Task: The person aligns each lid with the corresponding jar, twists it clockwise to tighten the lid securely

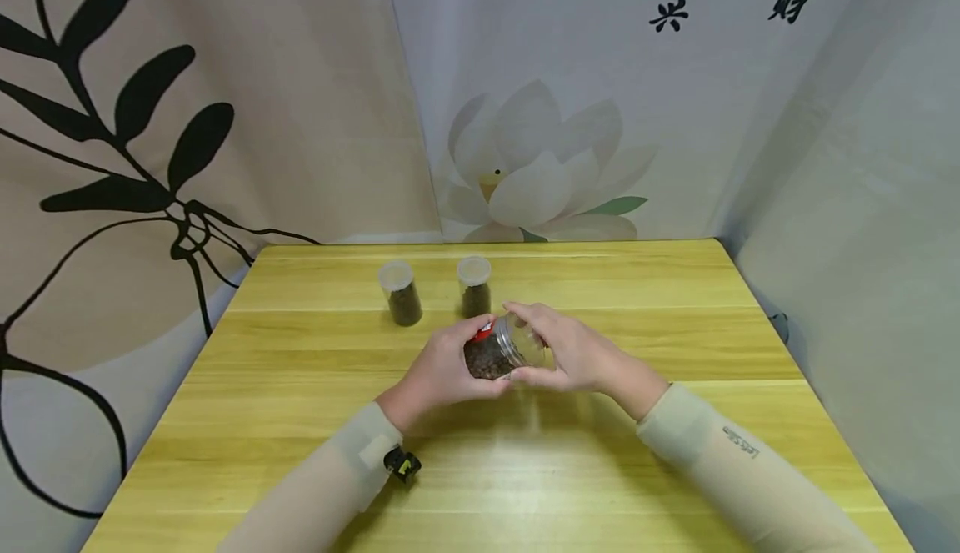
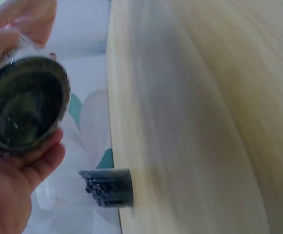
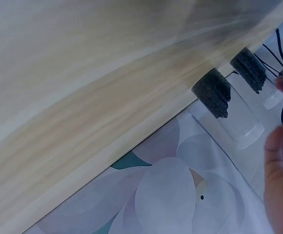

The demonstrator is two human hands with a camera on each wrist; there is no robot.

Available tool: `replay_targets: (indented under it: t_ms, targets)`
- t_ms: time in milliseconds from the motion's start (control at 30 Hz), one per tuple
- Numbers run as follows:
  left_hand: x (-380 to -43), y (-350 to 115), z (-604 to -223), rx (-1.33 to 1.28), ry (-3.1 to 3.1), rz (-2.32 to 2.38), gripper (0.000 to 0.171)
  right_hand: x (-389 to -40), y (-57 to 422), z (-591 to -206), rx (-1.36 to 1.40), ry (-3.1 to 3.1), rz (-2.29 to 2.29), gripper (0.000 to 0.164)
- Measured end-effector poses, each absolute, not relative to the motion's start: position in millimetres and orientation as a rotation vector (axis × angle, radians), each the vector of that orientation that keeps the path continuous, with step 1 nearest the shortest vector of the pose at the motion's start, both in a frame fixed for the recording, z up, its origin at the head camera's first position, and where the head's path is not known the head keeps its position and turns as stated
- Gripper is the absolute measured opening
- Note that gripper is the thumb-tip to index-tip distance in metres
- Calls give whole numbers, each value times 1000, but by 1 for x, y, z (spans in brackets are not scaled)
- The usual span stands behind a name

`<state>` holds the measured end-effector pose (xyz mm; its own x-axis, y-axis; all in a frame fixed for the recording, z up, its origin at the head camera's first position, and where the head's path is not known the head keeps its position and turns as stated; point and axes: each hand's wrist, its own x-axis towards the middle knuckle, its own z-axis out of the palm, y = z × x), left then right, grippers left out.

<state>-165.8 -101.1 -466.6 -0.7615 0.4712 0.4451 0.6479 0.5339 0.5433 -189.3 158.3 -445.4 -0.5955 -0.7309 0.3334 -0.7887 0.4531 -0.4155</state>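
Observation:
Over the middle of the table, both hands hold one clear jar (image 1: 489, 359) with dark brown contents and a red label, tilted onto its side. My left hand (image 1: 441, 367) grips the body, thumb along the near side and fingers round the far side. Thumb and fingers of my right hand (image 1: 576, 351) are curled about the clear lid end (image 1: 529, 341), at the right. In the left wrist view the jar's round base (image 2: 30, 106) faces the camera. At the right edge of the right wrist view, only part of the jar shows beside the right hand (image 3: 282, 187).
Two clear containers with whitish lids, each partly filled with dark granules, stand upright beyond the hands: a left one (image 1: 406, 305) and a right one (image 1: 476, 299). The wooden table (image 1: 300, 419) ends at a cloth backdrop (image 1: 330, 119) printed with leaves and a lotus.

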Motion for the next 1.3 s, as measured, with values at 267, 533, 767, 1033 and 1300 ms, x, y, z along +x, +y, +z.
replay_targets:
  t_ms: [267,533,767,1033,1300]
  targets:
    - [-162,-96,-468,-971,-2513,-1117,82,-190,152,-449,1379,-2442,676,96]
    - [-157,-90,-471,-883,-2499,-1105,86,-187,150,-453,1257,-2549,774,100]
    - [-157,-88,-476,-886,-2496,-1069,85,-184,151,-455,1217,-2620,819,100]
    - [-155,-83,-479,-886,-2444,-1039,85,-183,153,-455,1148,-2688,862,96]
    - [-155,-78,-480,-884,-2449,-957,83,-184,153,-464,1136,-2639,897,85]
